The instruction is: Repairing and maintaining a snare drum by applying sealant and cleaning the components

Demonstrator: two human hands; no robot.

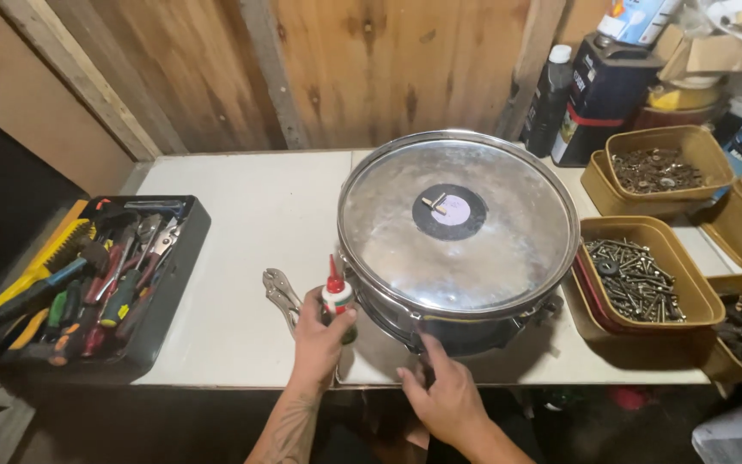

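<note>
A snare drum (457, 232) with a shiny clear head and chrome rim lies flat on the white table (242, 223). A dark round patch (449, 211) sits at the centre of the head. My left hand (318, 339) holds a small white glue bottle with a red nozzle (335, 294) upright, just left of the drum's near side. My right hand (444, 395) rests with its fingers on the drum's front shell near the bottom rim.
Locking pliers (281, 294) lie on the table beside my left hand. A black tray of hand tools (100, 275) sits at the left. Tan bins of screws and washers (641, 275) stand to the right. Dark bottles and cans (594, 94) line the wooden wall.
</note>
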